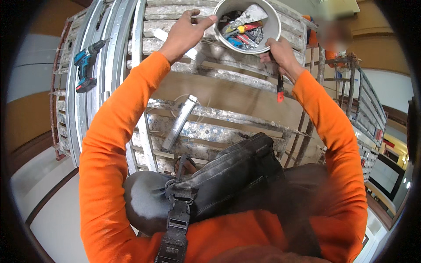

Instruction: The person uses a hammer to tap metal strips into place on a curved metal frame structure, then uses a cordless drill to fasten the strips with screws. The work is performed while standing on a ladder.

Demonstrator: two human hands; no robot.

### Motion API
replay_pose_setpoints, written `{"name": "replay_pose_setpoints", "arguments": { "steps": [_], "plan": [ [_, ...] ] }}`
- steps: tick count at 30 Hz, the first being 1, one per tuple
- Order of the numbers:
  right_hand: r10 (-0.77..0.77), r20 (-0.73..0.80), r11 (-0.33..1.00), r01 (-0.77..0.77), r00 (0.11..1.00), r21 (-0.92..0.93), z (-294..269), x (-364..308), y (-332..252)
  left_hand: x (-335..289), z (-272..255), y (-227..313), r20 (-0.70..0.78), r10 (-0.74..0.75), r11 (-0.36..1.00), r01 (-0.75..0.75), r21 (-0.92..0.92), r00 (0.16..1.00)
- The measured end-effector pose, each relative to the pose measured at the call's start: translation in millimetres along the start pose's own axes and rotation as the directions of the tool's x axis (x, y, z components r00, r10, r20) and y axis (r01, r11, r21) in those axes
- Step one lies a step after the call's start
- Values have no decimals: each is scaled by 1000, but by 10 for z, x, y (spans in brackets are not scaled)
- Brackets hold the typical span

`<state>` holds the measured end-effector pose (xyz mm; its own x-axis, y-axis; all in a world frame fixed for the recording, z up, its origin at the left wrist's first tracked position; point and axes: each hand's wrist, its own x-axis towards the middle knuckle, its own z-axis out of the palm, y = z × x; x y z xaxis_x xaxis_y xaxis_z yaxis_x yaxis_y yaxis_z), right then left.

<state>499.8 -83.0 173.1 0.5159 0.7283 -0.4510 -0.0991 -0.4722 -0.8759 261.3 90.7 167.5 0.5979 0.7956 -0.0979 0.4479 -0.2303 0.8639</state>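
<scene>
A white bucket (pixel 277 27) stands at the far middle on the slatted platform. Hand tools fill it, among them a broad scraper blade (pixel 253 14) and pieces with yellow, red and blue handles. My right hand (pixel 283 56) pinches its near right rim between thumb and fingers. Below that palm a utility knife (pixel 280 90), black with a red end, points down; how it is held is hidden. My left hand (pixel 186 36) is open, fingers apart and curved, its thumb tip at the bucket's left rim. A white tube-like piece (pixel 161 34) lies beside the left wrist.
A blue-and-black cordless drill (pixel 84 65) lies at left across long metal channels (pixel 114 57). A short metal profile (pixel 180 122) rests over the worn slats (pixel 210 131), which have a wide gap. My black bag (pixel 237 162) lies over my legs. Another person (pixel 335 39) is at far right near scaffolding (pixel 351 83).
</scene>
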Motion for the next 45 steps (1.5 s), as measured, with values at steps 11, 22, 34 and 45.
{"name": "replay_pose_setpoints", "arguments": {
  "steps": [11,22,34,45],
  "plan": [
    [111,113,961,-77,987,-264,-431,-445,173,-446,659,-21,158,19,1000,-15,-21,987],
    [-489,452,215,606,746,-766,-443,-148,-434,-519,826,-24,52,31,970,-43,241,998],
    [-408,844,-486,700,347,-523,232,337,392,-519,830,-16,49,-18,979,8,202,999],
    [-189,667,17,682,720,-731,-163,-229,-317,-635,877,4,-57,-27,989,35,145,998]
  ]
}}
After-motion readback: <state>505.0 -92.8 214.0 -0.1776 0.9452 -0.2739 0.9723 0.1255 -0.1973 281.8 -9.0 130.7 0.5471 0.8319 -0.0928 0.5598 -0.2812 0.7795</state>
